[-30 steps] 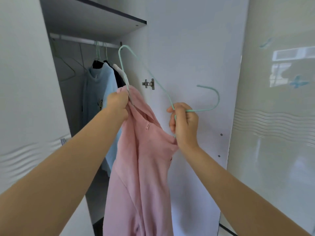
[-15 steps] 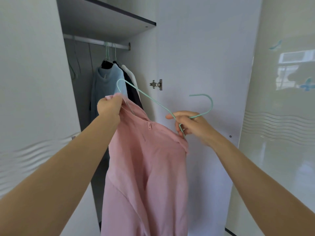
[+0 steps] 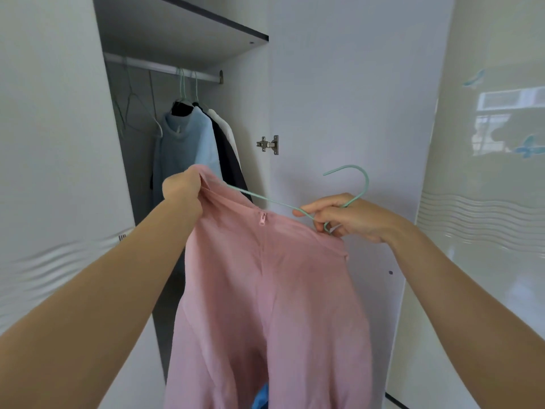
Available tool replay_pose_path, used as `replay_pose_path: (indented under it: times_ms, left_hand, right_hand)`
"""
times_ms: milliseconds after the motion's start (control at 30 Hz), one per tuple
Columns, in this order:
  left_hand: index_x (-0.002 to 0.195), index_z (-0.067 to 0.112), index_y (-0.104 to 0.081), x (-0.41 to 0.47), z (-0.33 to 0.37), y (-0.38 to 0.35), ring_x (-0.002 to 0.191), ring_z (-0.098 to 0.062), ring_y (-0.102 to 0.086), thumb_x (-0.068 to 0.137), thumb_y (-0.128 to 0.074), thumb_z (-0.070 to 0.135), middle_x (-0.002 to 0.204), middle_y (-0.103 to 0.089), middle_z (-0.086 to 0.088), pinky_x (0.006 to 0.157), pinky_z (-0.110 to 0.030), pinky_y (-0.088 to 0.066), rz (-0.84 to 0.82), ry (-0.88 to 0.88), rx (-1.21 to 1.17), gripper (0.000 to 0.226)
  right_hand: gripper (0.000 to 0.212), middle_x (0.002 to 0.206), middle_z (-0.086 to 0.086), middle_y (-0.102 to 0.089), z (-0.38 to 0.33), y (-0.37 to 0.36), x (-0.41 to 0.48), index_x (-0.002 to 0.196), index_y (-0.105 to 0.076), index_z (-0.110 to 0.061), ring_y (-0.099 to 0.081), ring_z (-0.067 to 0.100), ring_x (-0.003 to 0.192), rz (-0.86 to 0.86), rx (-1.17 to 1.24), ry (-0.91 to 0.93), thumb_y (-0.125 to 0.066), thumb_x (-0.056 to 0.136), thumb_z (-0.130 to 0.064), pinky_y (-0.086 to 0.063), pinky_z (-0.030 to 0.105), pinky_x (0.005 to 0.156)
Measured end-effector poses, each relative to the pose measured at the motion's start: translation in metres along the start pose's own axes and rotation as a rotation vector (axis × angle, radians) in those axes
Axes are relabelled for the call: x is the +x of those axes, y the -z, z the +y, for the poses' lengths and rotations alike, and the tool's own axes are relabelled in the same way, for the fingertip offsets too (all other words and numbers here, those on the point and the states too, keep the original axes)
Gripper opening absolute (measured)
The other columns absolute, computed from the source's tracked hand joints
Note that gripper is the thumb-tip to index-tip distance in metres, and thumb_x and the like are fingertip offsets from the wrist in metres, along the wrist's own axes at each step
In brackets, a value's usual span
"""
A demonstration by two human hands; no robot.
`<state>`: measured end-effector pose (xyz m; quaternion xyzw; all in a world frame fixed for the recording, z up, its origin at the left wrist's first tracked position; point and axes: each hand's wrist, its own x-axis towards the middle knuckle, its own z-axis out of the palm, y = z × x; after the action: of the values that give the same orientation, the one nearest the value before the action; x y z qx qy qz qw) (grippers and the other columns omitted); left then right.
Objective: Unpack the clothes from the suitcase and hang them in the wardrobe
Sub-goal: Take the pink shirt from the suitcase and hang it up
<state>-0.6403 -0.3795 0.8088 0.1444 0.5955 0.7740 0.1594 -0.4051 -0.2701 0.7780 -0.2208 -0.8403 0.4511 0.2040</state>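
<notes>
Sunk lower, hanger (image 3: pixel 265 198) fills pink jacket (image 3: pixel 265 290); left hand (image 3: pixel 181 188), right hand (image 3: pixel 345 215) holding.

Glossy white door (image 3: pixel 486 290), wave relief, butterfly decals (image 3: pixel 528 149), bright daylight

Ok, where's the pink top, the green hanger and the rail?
Pink top (image 3: pixel 265 290): head view, on its front below the zip.
Hanger (image 3: pixel 367 180): head view, on the curve of its hook.
Rail (image 3: pixel 159 67): head view, on the middle of the bar.

A bedroom: wardrobe (image 3: pixel 339 84) with hanging clothes (image 3: pixel 191 143)
</notes>
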Motion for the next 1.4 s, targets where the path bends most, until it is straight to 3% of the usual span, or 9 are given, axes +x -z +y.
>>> replay_pose_path:
  times_ms: [67,233,400,633,767,867,1000,1167,1400]
  left_hand:
    - [0.068,0.015,-0.045,0.004,-0.003,0.001,0.062,-0.011,-0.043,0.094,-0.049,0.011,0.07,-0.045,0.002,0.06,-0.02,-0.041,-0.001,-0.05,0.069,0.026]
    - [0.082,0.019,-0.058,0.011,-0.019,0.003,0.081,-0.015,-0.054,0.091,-0.055,0.009,0.077,-0.056,0.007,0.073,-0.026,-0.043,0.026,-0.223,0.202,0.013]
    - [0.099,0.019,-0.055,0.012,-0.026,0.003,0.068,-0.006,-0.049,0.093,-0.051,0.014,0.08,-0.053,0.009,0.059,-0.022,-0.04,0.077,-0.296,0.256,0.009]
    - [0.073,0.019,-0.046,0.01,-0.027,0.001,0.061,-0.008,-0.044,0.084,-0.056,0.005,0.072,-0.048,0.005,0.054,-0.02,-0.039,0.03,-0.28,0.257,0.021]
    - [0.079,0.016,-0.055,0.013,-0.025,0.001,0.063,-0.008,-0.045,0.086,-0.051,0.005,0.073,-0.051,0.006,0.061,-0.024,-0.042,-0.003,-0.239,0.296,0.014]
    - [0.062,0.019,-0.042,0.014,-0.023,0.0,0.056,-0.013,-0.034,0.087,-0.044,0.007,0.064,-0.038,0.001,0.055,-0.024,-0.033,-0.01,-0.187,0.282,0.027]
    - [0.061,0.018,-0.035,0.014,-0.021,0.001,0.057,-0.016,-0.03,0.089,-0.045,0.018,0.064,-0.033,0.0,0.053,-0.025,-0.028,-0.002,-0.148,0.324,0.03]
    - [0.056,0.018,-0.029,0.016,-0.027,-0.001,0.051,-0.014,-0.024,0.09,-0.044,0.013,0.057,-0.026,0.0,0.051,-0.025,-0.026,-0.028,-0.24,0.361,0.037]
    - [0.065,0.012,-0.05,-0.001,-0.023,-0.02,0.069,-0.025,-0.051,0.097,-0.036,0.014,0.071,-0.055,-0.008,0.058,-0.028,-0.044,-0.192,-0.244,0.455,0.034]
  right_hand:
    - [0.036,0.065,-0.004,-0.053,-0.001,0.002,-0.003,0.099,-0.073,-0.027,-0.043,0.015,0.069,-0.033,-0.029,-0.05,-0.047,0.091,-0.003,-0.043,0.019,0.065]
    - [0.034,0.059,-0.006,-0.055,-0.007,0.01,-0.006,0.094,-0.074,-0.023,-0.047,0.012,0.062,-0.057,-0.072,-0.123,-0.047,0.09,-0.003,-0.044,0.018,0.061]
    - [0.032,0.06,-0.004,-0.057,-0.016,0.013,-0.006,0.087,-0.073,-0.023,-0.05,0.011,0.062,-0.087,-0.147,-0.155,-0.048,0.089,-0.003,-0.046,0.017,0.061]
    - [0.031,0.081,-0.001,-0.072,-0.022,0.018,-0.008,0.086,-0.076,-0.018,-0.06,0.016,0.081,-0.045,-0.217,-0.105,-0.05,0.083,-0.001,-0.05,0.032,0.083]
    - [0.035,0.076,-0.006,-0.072,-0.02,0.019,-0.007,0.086,-0.076,-0.014,-0.057,0.017,0.081,0.045,-0.143,-0.046,-0.046,0.081,0.004,-0.045,0.03,0.076]
    - [0.039,0.076,-0.003,-0.072,-0.014,0.02,-0.008,0.077,-0.077,-0.018,-0.058,0.017,0.079,0.088,-0.077,-0.03,-0.046,0.082,0.005,-0.045,0.028,0.072]
    - [0.038,0.083,0.001,-0.074,-0.009,0.02,-0.009,0.077,-0.078,-0.021,-0.061,0.016,0.081,0.038,-0.106,-0.047,-0.048,0.083,0.002,-0.046,0.03,0.077]
    - [0.034,0.091,-0.002,-0.075,-0.008,0.014,-0.007,0.086,-0.077,-0.022,-0.064,0.012,0.083,-0.071,-0.234,-0.09,-0.05,0.085,-0.001,-0.051,0.025,0.076]
    - [0.033,0.091,0.0,-0.074,-0.006,0.0,0.005,0.087,-0.077,-0.022,-0.063,0.012,0.078,-0.127,-0.326,-0.153,-0.05,0.083,-0.003,-0.049,0.025,0.07]
